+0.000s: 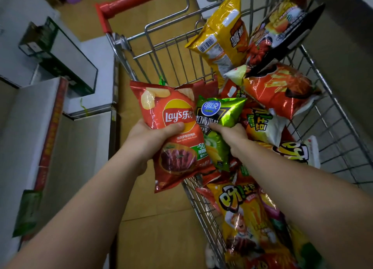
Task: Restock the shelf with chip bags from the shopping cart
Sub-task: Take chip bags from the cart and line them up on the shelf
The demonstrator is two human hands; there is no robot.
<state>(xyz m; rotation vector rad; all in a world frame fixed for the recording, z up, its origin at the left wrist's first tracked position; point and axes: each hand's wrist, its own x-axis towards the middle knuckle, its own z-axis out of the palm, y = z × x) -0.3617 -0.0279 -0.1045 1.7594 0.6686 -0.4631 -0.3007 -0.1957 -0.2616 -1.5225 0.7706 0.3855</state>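
Head view. The shelf (60, 131) stood at far left, well apart from the cart. The left hand (149, 139) gripped the red chip bag (173, 135), thumb across its front, long axis upright, top edge pointing away. The right hand (228, 135) pinched the green chip bag (220, 125) just above the shopping cart (331, 115), similarly upright, leaning right. The left hand lay nearer the shelf.
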